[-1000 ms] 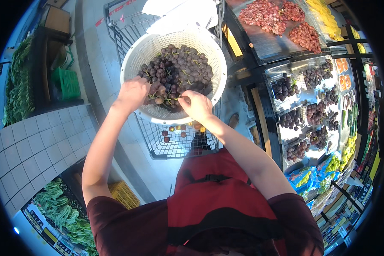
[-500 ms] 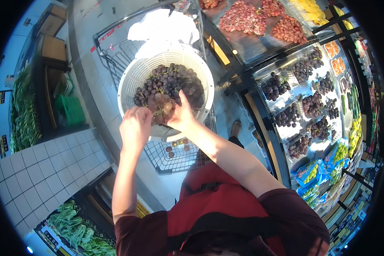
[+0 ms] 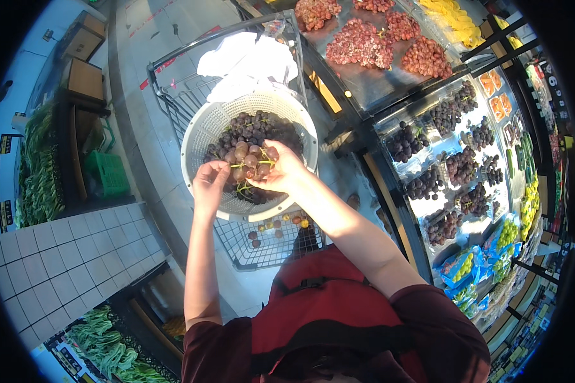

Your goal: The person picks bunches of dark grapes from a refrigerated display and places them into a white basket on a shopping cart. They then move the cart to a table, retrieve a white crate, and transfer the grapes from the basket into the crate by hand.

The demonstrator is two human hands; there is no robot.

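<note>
A bunch of reddish-purple grapes [image 3: 249, 157] rests in my right hand [image 3: 287, 171], whose fingers curl under and around its right side. My left hand [image 3: 208, 185] pinches the bunch's green stem at the left end. Both hands are over the near part of a round white perforated basket [image 3: 193, 137]. Darker purple grapes [image 3: 257, 122] lie in the basket beneath and beyond the held bunch, which hides some of them.
The basket stands on a wire shopping cart [image 3: 231, 246] with loose round fruits low in it and white bags [image 3: 243, 59] behind. Packed dark grapes [image 3: 461, 165] fill the right display, below red grapes [image 3: 363, 45]. Leafy greens [image 3: 39, 169] line the left, near a green crate [image 3: 108, 172].
My hands have shifted slightly right with the bunch, which is turned so its grapes and green stem show more clearly. The basket and cart appear a little lower in view.
</note>
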